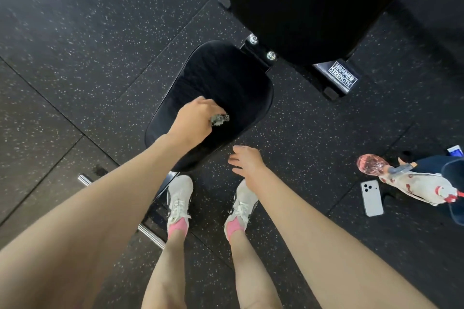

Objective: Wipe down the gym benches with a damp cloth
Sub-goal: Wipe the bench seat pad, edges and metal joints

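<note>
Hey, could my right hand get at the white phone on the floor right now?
Probably yes. The right hand is open and holds nothing, and only bare floor lies between it and the phone. You would likely have to bend down to it.

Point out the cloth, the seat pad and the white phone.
cloth (pixel 220 118): head view, its bunched visible end.
seat pad (pixel 226 78): head view, bare upper surface.
white phone (pixel 372 197): head view, middle of its back.
</note>
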Available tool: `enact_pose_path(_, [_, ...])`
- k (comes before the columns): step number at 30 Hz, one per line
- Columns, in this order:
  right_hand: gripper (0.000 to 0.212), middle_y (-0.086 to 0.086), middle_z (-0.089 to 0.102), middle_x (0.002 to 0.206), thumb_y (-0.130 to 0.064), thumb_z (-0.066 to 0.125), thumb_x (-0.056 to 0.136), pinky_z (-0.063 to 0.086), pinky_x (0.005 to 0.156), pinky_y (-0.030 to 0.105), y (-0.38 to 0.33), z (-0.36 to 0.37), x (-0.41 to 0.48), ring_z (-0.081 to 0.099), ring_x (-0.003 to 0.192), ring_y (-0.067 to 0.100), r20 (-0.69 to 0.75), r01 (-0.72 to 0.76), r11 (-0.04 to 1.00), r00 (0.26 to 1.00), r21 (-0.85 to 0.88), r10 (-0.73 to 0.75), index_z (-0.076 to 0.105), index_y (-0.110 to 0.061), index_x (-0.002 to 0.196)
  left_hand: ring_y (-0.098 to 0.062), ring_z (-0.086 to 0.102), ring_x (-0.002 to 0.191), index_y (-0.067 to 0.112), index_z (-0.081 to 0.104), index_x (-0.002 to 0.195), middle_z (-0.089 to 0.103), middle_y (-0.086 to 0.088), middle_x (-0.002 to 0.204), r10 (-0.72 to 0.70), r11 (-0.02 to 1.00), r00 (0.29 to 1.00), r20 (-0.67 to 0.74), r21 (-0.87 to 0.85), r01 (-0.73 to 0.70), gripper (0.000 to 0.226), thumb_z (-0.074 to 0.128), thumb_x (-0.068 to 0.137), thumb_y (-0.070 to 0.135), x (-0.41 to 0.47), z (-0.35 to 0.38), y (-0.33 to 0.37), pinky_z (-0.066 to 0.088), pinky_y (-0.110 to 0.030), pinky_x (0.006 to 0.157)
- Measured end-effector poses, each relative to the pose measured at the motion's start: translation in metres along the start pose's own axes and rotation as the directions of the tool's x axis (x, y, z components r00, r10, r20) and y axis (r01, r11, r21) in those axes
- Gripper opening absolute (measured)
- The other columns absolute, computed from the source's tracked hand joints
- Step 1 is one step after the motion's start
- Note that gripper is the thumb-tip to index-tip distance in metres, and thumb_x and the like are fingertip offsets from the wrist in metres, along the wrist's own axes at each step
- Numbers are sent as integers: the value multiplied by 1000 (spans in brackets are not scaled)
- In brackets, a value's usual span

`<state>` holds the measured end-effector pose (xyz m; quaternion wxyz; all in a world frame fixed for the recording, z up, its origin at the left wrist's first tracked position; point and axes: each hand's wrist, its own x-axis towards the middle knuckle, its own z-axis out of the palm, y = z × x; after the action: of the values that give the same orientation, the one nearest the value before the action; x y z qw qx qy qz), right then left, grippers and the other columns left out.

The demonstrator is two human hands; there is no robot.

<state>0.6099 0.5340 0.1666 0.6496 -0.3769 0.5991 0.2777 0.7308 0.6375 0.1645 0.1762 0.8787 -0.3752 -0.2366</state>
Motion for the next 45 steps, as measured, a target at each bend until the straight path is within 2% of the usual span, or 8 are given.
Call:
enact_pose_path(7, [31, 19, 55, 134, -9, 42, 100, 43, 105, 41, 2, 6, -2, 57, 120, 28, -24, 2, 1000, 1000, -25, -3, 54, -1, 127, -33, 60, 81, 11, 74, 91, 68, -6, 85, 99, 993, 991, 90, 49, -104, 54, 52, 54, -22, -40, 13, -15, 51, -37, 58])
enact_pose_path(14, [22, 15, 64, 119, -10, 47, 97, 48, 100, 43, -3, 22, -5, 62, 111, 26, -67, 56, 998, 996, -25, -57, 58, -10, 116, -21, 51, 112, 20, 68, 114, 64, 0, 115, 48, 991, 896, 442, 92, -98, 55, 46, 75, -11, -51, -7, -21, 45, -37, 89])
enact_pose_path(19, [14, 20, 64, 114, -7, 47, 95, 48, 100, 46, 5, 31, -1, 61, 113, 32, -98, 54, 998, 994, -41, -57, 57, -10, 105, -32, 60, 89, 9, 72, 103, 70, -6, 100, 110, 990, 991, 75, 75, -116, 59, 52, 58, -22, -43, -29, -48, 56, -42, 64])
enact_pose_path(22, [10, 18, 64, 101, -7, 46, 96, 47, 99, 47, 12, 37, -4, 59, 115, 35, -116, 33, 997, 992, -65, -40, 53, -14, 93, -33, 56, 93, 7, 70, 108, 68, -9, 102, 48, 996, 999, -9, 78, -47, 57, 49, 63, -20, -8, -30, -43, 53, -43, 69])
enact_pose_path(33, [41, 30, 51, 132, -5, 48, 96, 39, 103, 55, 28, 82, -31, 49, 124, 42, -249, 68, 992, 968, 107, -40, 43, 6, 135, -20, 48, 108, 18, 62, 123, 61, -1, 115, 177, 943, 862, 474, 170, -287, 53, 47, 80, -10, -50, -27, -66, 47, -36, 88])
enact_pose_path(36, [51, 21, 47, 141, -12, 52, 95, 42, 105, 50, 29, 98, -32, 50, 125, 37, -277, 98, 989, 959, 109, -65, 37, -4, 143, -21, 49, 108, 18, 63, 120, 60, -2, 114, 237, 919, 797, 555, 139, -370, 50, 46, 81, -9, -56, -35, -76, 48, -38, 87])
enact_pose_path(41, [59, 12, 43, 145, -9, 53, 94, 41, 107, 45, 38, 110, -24, 48, 127, 29, -350, 149, 964, 935, 221, -64, 31, -16, 148, -25, 48, 102, 13, 65, 118, 61, -4, 108, 223, 964, 953, 205, 98, -247, 53, 46, 76, -13, -22, -53, -76, 49, -42, 81])
enact_pose_path(45, [59, 8, 41, 147, -7, 51, 95, 41, 107, 45, 49, 113, -18, 48, 126, 28, -366, 177, 949, 928, 260, -73, 31, -21, 149, -23, 47, 104, 14, 64, 115, 60, -3, 105, 135, 980, 976, 173, 120, -157, 52, 45, 76, -14, -13, -42, -80, 49, -38, 77])
